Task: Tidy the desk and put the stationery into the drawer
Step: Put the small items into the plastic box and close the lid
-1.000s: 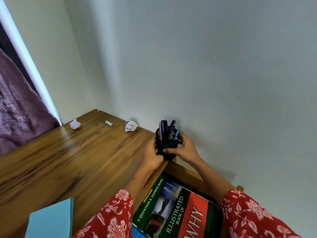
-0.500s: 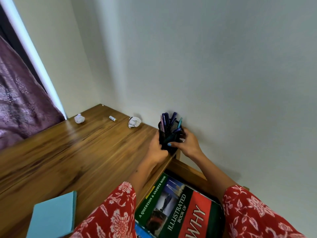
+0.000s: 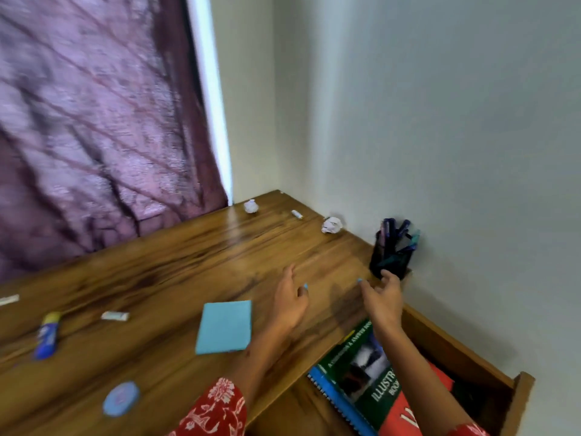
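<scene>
A black mesh pen holder (image 3: 391, 259) full of pens stands upright at the desk's back right corner against the wall. My right hand (image 3: 382, 298) hovers just in front of it, fingers apart, holding nothing. My left hand (image 3: 290, 302) is open over the wooden desk (image 3: 176, 278), beside a light blue notepad (image 3: 224, 327). The open drawer (image 3: 465, 350) at lower right holds a green and red illustrated book (image 3: 374, 388) over a blue spiral notebook. A blue glue stick (image 3: 47, 336), an eraser (image 3: 115, 316) and a round blue object (image 3: 121, 402) lie on the desk's left part.
Two crumpled paper balls (image 3: 331, 225) (image 3: 251, 206) and a small white tube (image 3: 296, 214) lie near the far edge. A white strip (image 3: 8, 299) lies at the left edge. A purple curtain (image 3: 94, 121) hangs behind the desk; walls close the corner.
Both hands have let go of the pen holder and pulled back toward me, now open. The view has swung left, revealing more of the desk.
</scene>
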